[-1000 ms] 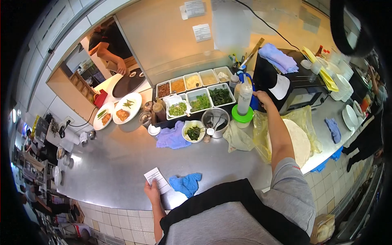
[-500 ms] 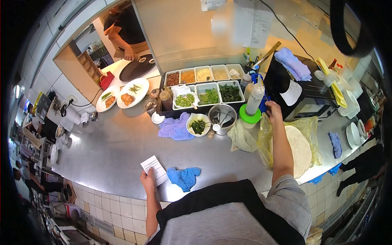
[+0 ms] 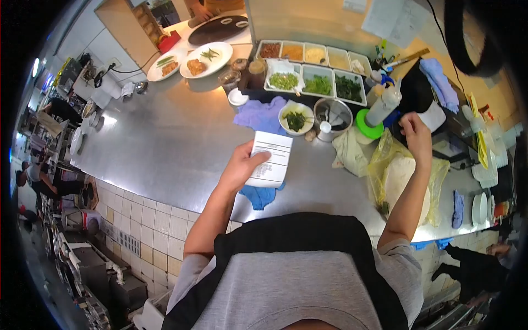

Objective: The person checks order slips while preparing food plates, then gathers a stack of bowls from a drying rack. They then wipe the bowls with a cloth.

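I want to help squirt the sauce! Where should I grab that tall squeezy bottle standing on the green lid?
Probably around the middle of the squeeze bottle, coming from the front side, by the right hand. It stands upright and slim, narrowing to a nozzle, with tubs and a black machine crowding behind.

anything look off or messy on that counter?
Mildly. Crumpled cloths lie loose on the steel counter: a blue cloth under the slip in the left hand, a lavender cloth, a beige rag. No spill visible.
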Tool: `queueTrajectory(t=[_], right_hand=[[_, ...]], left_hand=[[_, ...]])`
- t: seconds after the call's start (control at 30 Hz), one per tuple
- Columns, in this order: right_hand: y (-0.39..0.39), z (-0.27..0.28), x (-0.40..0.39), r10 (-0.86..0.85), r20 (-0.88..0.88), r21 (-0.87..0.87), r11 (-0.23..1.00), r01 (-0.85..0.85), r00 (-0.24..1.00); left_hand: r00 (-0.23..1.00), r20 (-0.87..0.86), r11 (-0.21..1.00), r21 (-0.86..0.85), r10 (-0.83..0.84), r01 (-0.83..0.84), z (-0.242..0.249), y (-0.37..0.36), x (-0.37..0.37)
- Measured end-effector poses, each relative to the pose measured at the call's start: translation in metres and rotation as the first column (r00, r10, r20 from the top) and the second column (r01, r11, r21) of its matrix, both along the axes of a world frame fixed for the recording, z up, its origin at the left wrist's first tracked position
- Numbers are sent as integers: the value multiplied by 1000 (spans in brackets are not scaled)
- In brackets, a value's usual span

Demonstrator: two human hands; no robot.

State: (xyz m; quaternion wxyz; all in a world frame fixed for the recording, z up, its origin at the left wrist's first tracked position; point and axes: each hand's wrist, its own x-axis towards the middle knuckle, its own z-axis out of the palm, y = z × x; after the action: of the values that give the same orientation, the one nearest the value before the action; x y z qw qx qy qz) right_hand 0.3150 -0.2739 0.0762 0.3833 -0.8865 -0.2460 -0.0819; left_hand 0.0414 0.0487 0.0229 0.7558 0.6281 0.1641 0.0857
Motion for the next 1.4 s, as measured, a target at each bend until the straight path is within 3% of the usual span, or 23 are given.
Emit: queueTrajectory(t=[0.07, 0.1, 0.2, 0.27, 0.37, 0.47, 0.57, 0.63, 0.7, 0.8, 0.83, 0.93, 1.07, 1.1, 1.2, 1.3, 1.37, 1.4], right_hand=[[21, 32, -39, 336, -80, -6, 941, -338, 938], [34, 42, -56, 477, -46, -107, 871, -479, 878], [73, 60, -100, 760, -103, -430, 547, -718, 641], [92, 52, -115, 848, -36, -500, 442, -745, 528], [114, 49, -125, 834, -79, -647, 374, -664, 546], [124, 41, -120, 820, -43, -674, 398, -623, 571], [127, 52, -118, 713, -22, -718, 477, -507, 701], [126, 51, -111, 643, -25, -641, 577, -505, 765], [124, 41, -108, 566, -2, -524, 702, -482, 825], [121, 25, -106, 508, -251, -19, 848, -529, 824], [124, 20, -108, 550, -451, 245, 833, -495, 703], [143, -9, -110, 692, -365, 636, 674, -377, 623], [167, 12, -79, 595, -241, 523, 745, -414, 766], [174, 23, -64, 513, -174, 384, 821, -422, 840], [201, 53, -16, 282, 92, 154, 943, -294, 955], [236, 49, 66, 154, 321, 110, 974, -199, 934], [254, 46, 114, 121, 358, 96, 982, -165, 926], [261, 44, 134, 106, 375, 90, 985, -149, 921]], left_hand=[[988, -44, 989, -34, -146, 144, 5, -12, 12], [973, -60, 974, -50, -223, 220, 7, -19, 17], [909, -88, 911, 21, -408, 411, 15, -33, 30], [876, -93, 874, 79, -473, 480, 21, -41, 33], [845, -125, 829, 161, -520, 535, 24, -43, 32], [846, -137, 811, 243, -515, 532, 24, -40, 27], [863, -102, 815, 290, -495, 502, 27, -36, 24], [862, -108, 814, 288, -495, 504, 27, -31, 23], [909, 0, 897, 159, -417, 412, 29, -31, 24], [964, 91, 968, 45, -250, 246, 30, -29, 27], [975, 115, 982, 22, -190, 189, 29, -29, 30], [969, 236, 997, 47, -69, 59, 24, -32, 41], [937, 344, 980, 159, 56, -117, 11, -19, 47], [959, 278, 990, 106, 59, -92, 4, -7, 42], [963, 182, 849, 458, 200, -263, -48, 38, 23], [934, 65, 538, 802, 350, -258, -85, 77, -18], [890, 165, 193, 944, 425, -267, -108, 92, -47], [879, 149, 179, 951, 454, -254, -117, 96, -59]])
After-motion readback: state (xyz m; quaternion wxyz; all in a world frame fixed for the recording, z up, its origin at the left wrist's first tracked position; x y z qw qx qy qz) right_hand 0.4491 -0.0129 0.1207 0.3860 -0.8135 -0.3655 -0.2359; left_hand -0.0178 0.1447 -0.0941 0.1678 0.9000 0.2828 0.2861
